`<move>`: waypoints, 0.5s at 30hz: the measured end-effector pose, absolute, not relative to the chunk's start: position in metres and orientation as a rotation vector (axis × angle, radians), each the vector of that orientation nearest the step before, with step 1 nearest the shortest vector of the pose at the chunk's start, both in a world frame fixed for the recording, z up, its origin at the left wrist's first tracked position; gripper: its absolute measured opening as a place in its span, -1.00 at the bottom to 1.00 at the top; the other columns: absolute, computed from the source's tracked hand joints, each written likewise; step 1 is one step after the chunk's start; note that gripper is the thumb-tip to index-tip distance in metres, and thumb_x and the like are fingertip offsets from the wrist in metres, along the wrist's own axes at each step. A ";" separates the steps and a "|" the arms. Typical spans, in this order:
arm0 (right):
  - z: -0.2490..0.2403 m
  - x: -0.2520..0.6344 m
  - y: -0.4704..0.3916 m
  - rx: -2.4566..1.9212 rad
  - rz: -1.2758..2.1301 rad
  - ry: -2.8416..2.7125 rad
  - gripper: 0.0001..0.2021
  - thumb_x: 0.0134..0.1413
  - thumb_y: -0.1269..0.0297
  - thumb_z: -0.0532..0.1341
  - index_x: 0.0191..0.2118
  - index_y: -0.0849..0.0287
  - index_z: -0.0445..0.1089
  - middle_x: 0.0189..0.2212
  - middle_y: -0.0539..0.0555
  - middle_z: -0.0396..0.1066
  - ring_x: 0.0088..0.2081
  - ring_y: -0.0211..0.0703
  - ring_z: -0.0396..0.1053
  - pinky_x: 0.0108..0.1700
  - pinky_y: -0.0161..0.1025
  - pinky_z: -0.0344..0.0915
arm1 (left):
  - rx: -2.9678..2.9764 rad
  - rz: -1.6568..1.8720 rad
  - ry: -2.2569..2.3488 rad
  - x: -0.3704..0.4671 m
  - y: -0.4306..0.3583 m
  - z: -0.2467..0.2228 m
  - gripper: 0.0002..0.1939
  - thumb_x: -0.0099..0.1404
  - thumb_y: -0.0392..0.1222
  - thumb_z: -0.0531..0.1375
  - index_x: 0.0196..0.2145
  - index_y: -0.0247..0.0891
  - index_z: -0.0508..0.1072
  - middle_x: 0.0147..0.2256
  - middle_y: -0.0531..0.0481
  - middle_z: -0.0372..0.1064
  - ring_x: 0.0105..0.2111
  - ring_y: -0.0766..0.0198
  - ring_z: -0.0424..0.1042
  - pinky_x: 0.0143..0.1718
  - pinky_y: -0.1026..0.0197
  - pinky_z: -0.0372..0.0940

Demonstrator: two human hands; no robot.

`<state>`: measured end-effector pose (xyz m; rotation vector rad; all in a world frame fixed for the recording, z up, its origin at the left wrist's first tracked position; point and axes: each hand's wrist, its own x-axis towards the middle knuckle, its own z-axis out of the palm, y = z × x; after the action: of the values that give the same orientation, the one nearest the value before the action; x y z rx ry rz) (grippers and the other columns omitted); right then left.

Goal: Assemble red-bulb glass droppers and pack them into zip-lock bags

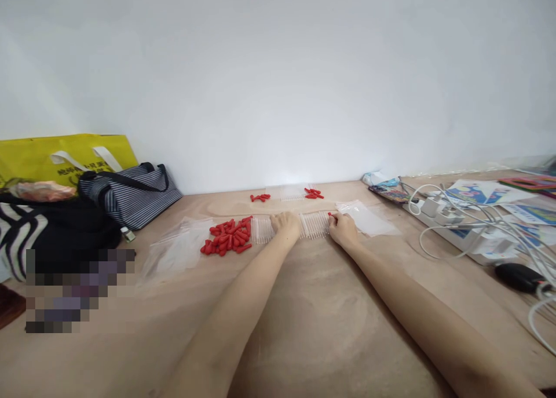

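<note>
A row of thin clear tubes point(315, 226) lies side by side on the wooden table in front of me. My left hand point(286, 225) rests over the middle of this row, fingers curled; what is under them is hidden. At the row's right end, my right hand point(343, 230) pinches a small red bulb-shaped piece point(330, 215) between thumb and fingers. Left of the tubes is a heap of similar red bulb-shaped pieces point(229, 237). Two smaller groups, red pieces point(260, 197) and red pieces point(313, 193), lie farther back, with more clear tubes point(292, 193) between them.
Clear plastic bags point(178, 247) lie left of the heap, and a white plastic bag point(369, 218) beyond my right hand. A striped bag point(134, 192) and a yellow bag point(99, 149) stand at left. A power strip point(456, 233) with tangled white cables and a black mouse-like object point(519, 277) occupy the right.
</note>
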<state>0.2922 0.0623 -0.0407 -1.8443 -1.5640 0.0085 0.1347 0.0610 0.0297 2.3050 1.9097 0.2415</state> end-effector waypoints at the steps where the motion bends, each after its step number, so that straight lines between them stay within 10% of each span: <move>1: -0.040 0.292 0.062 -1.808 0.005 -1.567 -0.72 0.04 0.35 -0.03 -0.28 0.27 0.40 -0.40 0.18 0.35 -0.23 -0.09 0.28 -0.18 -0.24 0.16 | 2.321 0.249 1.932 0.129 0.058 0.033 -0.79 0.18 -0.34 0.00 -0.30 -0.40 0.41 -0.26 -0.36 0.39 -0.14 -0.06 0.32 -0.14 -0.03 0.06; 15: -0.028 0.248 0.004 -1.077 0.131 -2.087 -0.87 0.02 0.36 0.06 -0.32 0.20 0.33 -0.41 0.09 0.34 -0.31 -0.15 0.24 -0.23 -0.20 0.18 | 2.815 0.397 1.459 -0.004 -0.010 0.004 -0.82 0.27 -0.22 -0.04 -0.47 -0.25 0.24 -0.42 -0.05 0.26 -0.39 0.18 0.27 -0.35 0.17 0.18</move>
<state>0.2476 0.0042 -0.0283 -1.0766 -2.0869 0.1307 -0.0041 -0.0100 0.0045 2.8154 1.4592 0.3969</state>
